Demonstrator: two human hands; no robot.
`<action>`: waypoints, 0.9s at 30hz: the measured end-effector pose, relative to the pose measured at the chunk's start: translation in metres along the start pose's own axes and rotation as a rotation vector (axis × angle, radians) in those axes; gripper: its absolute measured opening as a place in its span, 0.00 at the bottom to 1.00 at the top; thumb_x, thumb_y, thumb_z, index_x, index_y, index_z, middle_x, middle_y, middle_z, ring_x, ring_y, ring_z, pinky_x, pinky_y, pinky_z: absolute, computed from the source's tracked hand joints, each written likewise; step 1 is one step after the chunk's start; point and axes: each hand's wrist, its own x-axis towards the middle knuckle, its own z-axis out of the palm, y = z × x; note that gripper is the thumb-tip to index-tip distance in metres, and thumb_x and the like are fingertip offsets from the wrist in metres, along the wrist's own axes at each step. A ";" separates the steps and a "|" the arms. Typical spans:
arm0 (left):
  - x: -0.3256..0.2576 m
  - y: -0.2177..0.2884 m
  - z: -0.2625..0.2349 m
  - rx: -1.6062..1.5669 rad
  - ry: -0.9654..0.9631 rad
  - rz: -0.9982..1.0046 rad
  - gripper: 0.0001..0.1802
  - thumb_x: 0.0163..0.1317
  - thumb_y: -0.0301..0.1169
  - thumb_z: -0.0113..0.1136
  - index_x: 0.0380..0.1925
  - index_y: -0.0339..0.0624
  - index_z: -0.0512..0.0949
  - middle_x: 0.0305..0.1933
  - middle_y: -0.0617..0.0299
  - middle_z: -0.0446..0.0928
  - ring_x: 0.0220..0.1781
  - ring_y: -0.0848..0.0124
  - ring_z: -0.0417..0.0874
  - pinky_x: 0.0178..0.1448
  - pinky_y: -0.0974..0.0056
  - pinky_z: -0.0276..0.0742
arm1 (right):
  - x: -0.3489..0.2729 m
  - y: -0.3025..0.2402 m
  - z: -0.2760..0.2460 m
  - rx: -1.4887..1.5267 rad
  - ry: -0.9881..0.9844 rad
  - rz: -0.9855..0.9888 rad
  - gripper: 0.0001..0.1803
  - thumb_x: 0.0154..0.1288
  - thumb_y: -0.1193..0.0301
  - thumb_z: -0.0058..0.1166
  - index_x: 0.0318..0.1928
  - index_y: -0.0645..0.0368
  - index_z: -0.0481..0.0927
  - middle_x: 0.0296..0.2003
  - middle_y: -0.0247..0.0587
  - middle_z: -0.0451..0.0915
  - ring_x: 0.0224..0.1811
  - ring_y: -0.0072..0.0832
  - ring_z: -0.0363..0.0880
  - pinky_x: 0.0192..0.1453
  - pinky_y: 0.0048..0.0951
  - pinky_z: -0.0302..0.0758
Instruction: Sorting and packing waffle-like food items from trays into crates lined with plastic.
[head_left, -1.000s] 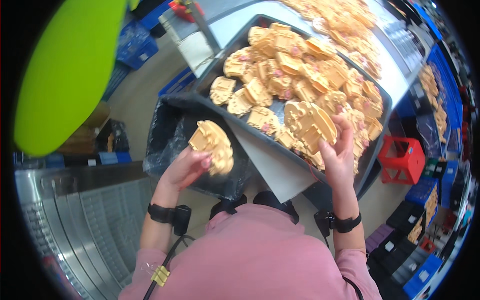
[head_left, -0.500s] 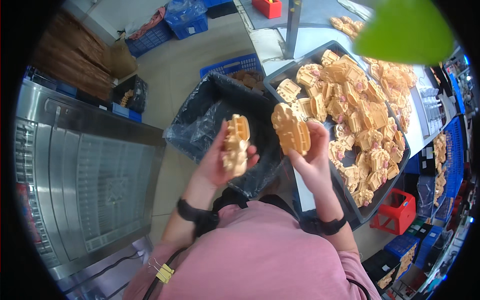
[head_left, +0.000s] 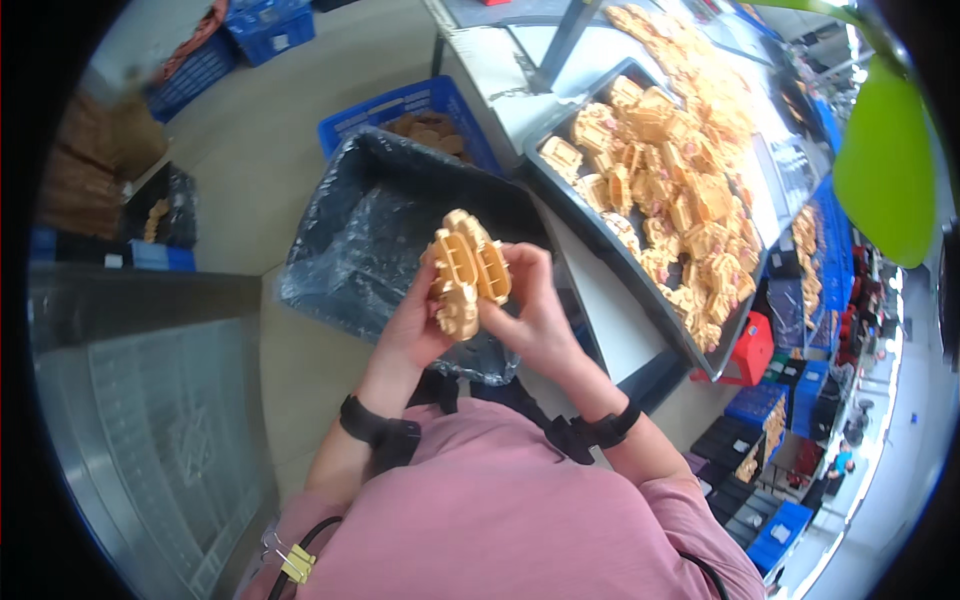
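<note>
My left hand (head_left: 408, 322) is closed round a tan moulded plastic part (head_left: 458, 312) with a bumpy, figure-like outline and a hollowed side. In my right hand (head_left: 538, 318), thumb and fingers pinch a second tan part (head_left: 493, 272) of similar look. The two parts are held side by side and seem to touch, above a black bin (head_left: 340, 235) lined with clear plastic film. To the right, a dark grey tray (head_left: 614, 268) on the table holds a heap of such tan parts (head_left: 690, 195), a few with pinkish spots.
A blue crate (head_left: 335, 130) with brownish pieces stands behind the bin. A metal post (head_left: 570, 40) rises by the tray, and more tan parts (head_left: 690, 60) lie beyond it. A red stool (head_left: 752, 350) is at the right, a metal cabinet (head_left: 160, 380) at the left.
My hands have come together, the right one moving left, so the two parts now lie against each other. The view has turned, shifting tray and bin leftward.
</note>
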 end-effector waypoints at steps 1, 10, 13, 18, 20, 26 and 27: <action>-0.001 0.002 -0.007 -0.009 -0.005 -0.044 0.33 0.65 0.54 0.48 0.62 0.43 0.63 0.57 0.57 0.72 0.57 0.66 0.76 0.58 0.60 0.76 | -0.002 0.003 0.001 -0.100 -0.029 0.042 0.29 0.59 0.76 0.56 0.57 0.63 0.55 0.49 0.49 0.70 0.57 0.32 0.71 0.61 0.30 0.68; -0.020 0.019 -0.035 -0.046 0.030 -0.010 0.32 0.63 0.53 0.51 0.61 0.46 0.65 0.57 0.56 0.71 0.59 0.60 0.73 0.60 0.50 0.71 | 0.098 0.074 -0.204 -0.814 0.354 0.013 0.29 0.56 0.59 0.63 0.51 0.67 0.71 0.42 0.48 0.76 0.45 0.33 0.77 0.48 0.32 0.74; -0.041 0.023 -0.041 -0.056 0.036 0.067 0.33 0.63 0.54 0.50 0.62 0.46 0.64 0.56 0.56 0.72 0.55 0.60 0.75 0.56 0.49 0.73 | 0.111 0.102 -0.209 -1.278 0.172 0.234 0.36 0.45 0.54 0.68 0.47 0.67 0.69 0.44 0.59 0.75 0.46 0.47 0.76 0.52 0.41 0.71; -0.039 0.007 -0.033 -0.407 -0.055 -0.005 0.36 0.59 0.56 0.55 0.57 0.42 0.64 0.51 0.53 0.68 0.55 0.59 0.71 0.60 0.54 0.67 | 0.099 0.109 -0.251 -1.067 0.199 0.214 0.23 0.53 0.60 0.61 0.43 0.63 0.72 0.34 0.56 0.80 0.37 0.48 0.80 0.43 0.41 0.75; -0.030 -0.003 -0.032 -0.384 -0.063 0.018 0.35 0.60 0.55 0.54 0.58 0.40 0.64 0.54 0.52 0.67 0.56 0.59 0.70 0.59 0.53 0.68 | 0.086 0.082 -0.251 -1.012 0.329 0.242 0.25 0.57 0.59 0.59 0.49 0.62 0.72 0.38 0.53 0.81 0.40 0.39 0.81 0.44 0.35 0.76; -0.014 -0.017 -0.010 -0.329 -0.358 0.012 0.38 0.66 0.52 0.46 0.68 0.42 0.52 0.70 0.44 0.53 0.69 0.56 0.63 0.68 0.54 0.64 | 0.041 -0.025 -0.146 -0.376 -0.113 0.138 0.22 0.61 0.68 0.55 0.52 0.68 0.71 0.43 0.42 0.78 0.43 0.26 0.79 0.48 0.28 0.75; -0.010 -0.020 -0.010 -0.328 -0.356 -0.003 0.38 0.66 0.52 0.46 0.68 0.42 0.52 0.70 0.44 0.53 0.69 0.56 0.63 0.68 0.54 0.64 | 0.034 -0.026 -0.127 -0.321 -0.228 0.251 0.24 0.59 0.66 0.56 0.52 0.68 0.71 0.40 0.42 0.79 0.41 0.25 0.79 0.48 0.28 0.75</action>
